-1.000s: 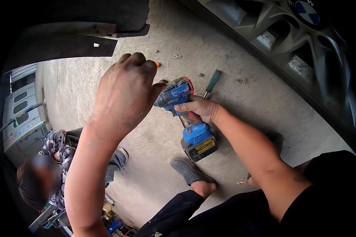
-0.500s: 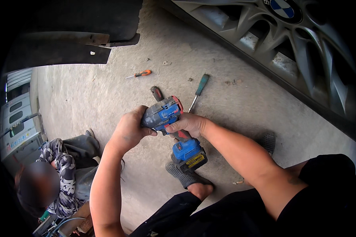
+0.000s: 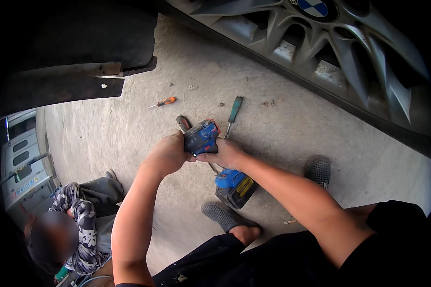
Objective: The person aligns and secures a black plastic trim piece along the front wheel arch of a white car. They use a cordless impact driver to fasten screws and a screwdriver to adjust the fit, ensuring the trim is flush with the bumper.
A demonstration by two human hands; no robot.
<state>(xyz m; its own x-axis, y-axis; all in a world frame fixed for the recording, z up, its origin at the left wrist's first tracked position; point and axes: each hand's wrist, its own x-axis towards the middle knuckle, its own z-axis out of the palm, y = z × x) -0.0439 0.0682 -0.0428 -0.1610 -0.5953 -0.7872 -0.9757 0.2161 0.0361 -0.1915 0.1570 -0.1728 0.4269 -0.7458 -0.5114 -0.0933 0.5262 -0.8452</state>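
From the head camera, the right hand [image 3: 225, 155] is gripping a blue cordless drill [image 3: 203, 136] by its handle, above the concrete floor [image 3: 129, 129]. The left hand [image 3: 167, 155] is closing around the drill's front end. The drill's blue battery [image 3: 234, 184] is showing a yellow label. Beyond the drill, a green-handled screwdriver [image 3: 234, 111] is lying; left of it, an orange-handled screwdriver [image 3: 165, 101].

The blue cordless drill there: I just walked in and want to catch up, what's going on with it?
A person crouching on the concrete floor holds a blue cordless drill with a blue battery pack in both hands. The right hand grips the handle; the left hand is at the drill's front end. A green-handled screwdriver and a small orange-handled screwdriver lie on the floor beyond, beside a silver alloy car wheel. Another person sits at lower left.
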